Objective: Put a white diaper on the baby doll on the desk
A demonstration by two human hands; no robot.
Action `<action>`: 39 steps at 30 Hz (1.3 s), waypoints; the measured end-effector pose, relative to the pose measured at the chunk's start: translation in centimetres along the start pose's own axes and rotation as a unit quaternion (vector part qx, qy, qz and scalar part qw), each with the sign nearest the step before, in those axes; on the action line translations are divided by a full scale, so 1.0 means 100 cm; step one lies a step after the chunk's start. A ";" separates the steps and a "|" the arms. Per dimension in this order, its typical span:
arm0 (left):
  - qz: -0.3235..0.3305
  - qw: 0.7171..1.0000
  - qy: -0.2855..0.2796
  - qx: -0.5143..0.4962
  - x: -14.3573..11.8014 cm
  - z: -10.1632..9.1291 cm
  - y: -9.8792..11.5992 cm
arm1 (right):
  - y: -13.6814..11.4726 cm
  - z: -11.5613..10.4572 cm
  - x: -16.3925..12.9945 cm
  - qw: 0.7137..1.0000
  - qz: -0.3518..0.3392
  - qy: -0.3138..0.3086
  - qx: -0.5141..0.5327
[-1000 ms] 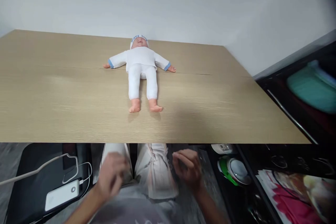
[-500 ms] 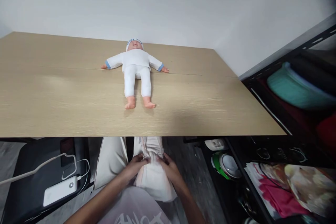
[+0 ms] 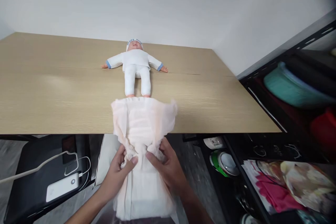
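Both hands are pinching a white diaper (image 3: 144, 126) right at its gathered middle: the left hand (image 3: 118, 169) is curling its fingers and thumb into the crinkly fabric, and the right hand (image 3: 167, 167) is clamping the other side with its thumb pressing across the folds. The stuff looks soft and papery with frilly, ruffled edges, fanning out wide just beyond the fingertips and hanging down in a flat padded panel below the palms. That upper flap is sitting over the near edge of the table (image 3: 52, 105), which has a pale wood-grain laminate look with a seam running across it. Further out past the fingers, a plastic baby doll (image 3: 135, 67) in a white suit with blue cuffs is lying on its back, and the diaper is covering its feet. The diaper's bottom end is getting cut off by the frame, and both forearms too.
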State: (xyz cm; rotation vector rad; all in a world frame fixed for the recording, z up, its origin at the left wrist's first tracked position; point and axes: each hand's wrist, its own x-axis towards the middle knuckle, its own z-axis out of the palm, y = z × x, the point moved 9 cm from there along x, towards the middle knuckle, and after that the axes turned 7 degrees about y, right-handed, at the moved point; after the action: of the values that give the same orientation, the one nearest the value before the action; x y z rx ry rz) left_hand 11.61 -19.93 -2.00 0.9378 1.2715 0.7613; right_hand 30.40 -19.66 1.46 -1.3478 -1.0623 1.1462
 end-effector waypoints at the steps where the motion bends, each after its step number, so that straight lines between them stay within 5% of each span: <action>1: 0.006 1.000 0.017 -0.011 0.008 -0.005 0.001 | 0.008 0.005 0.009 1.000 0.007 0.001 0.003; 6: 0.004 0.998 0.041 -0.044 0.033 -0.019 -0.014 | 0.055 0.009 0.032 0.998 0.039 0.040 -0.003; 10: -0.022 0.998 0.036 -0.047 0.040 -0.020 -0.032 | 0.070 0.000 0.030 0.996 0.034 0.047 -0.070; 13: -0.037 0.998 0.027 -0.048 0.041 -0.019 -0.040 | 0.057 -0.023 0.018 0.976 -0.019 0.130 -0.172; 16: -0.037 0.999 0.023 -0.032 0.038 -0.018 -0.045 | 0.019 -0.031 0.007 0.932 -0.133 0.212 -0.263; 20: -0.017 1.000 -0.002 0.015 0.036 -0.023 -0.040 | -0.025 0.019 0.032 0.901 -0.253 0.107 -0.335; 24: 0.056 0.979 -0.049 0.191 0.041 -0.048 -0.006 | -0.027 0.070 0.081 0.876 -0.274 -0.021 -0.395; 27: 0.143 0.932 -0.057 0.327 0.049 -0.074 0.038 | -0.007 0.083 0.101 0.866 -0.252 -0.074 -0.426; 32: 0.314 0.840 0.054 0.439 0.085 -0.095 0.134 | 0.012 0.078 0.100 0.855 -0.256 -0.094 -0.442; 34: 0.398 0.774 0.073 0.486 0.110 -0.076 0.169 | 0.012 0.077 0.098 0.854 -0.261 -0.091 -0.441; 36: 0.468 0.677 0.060 0.565 0.139 -0.045 0.191 | 0.011 0.077 0.098 0.854 -0.262 -0.088 -0.441; 39: 0.517 0.540 -0.047 0.663 0.181 0.003 0.191 | 0.009 0.079 0.101 0.851 -0.260 -0.087 -0.447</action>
State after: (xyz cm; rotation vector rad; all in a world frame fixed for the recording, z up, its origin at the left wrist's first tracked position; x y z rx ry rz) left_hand 15.36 4.43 7.26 3.1318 0.9196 0.4032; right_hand 24.15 -8.60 -0.37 -1.4827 -2.1001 0.3338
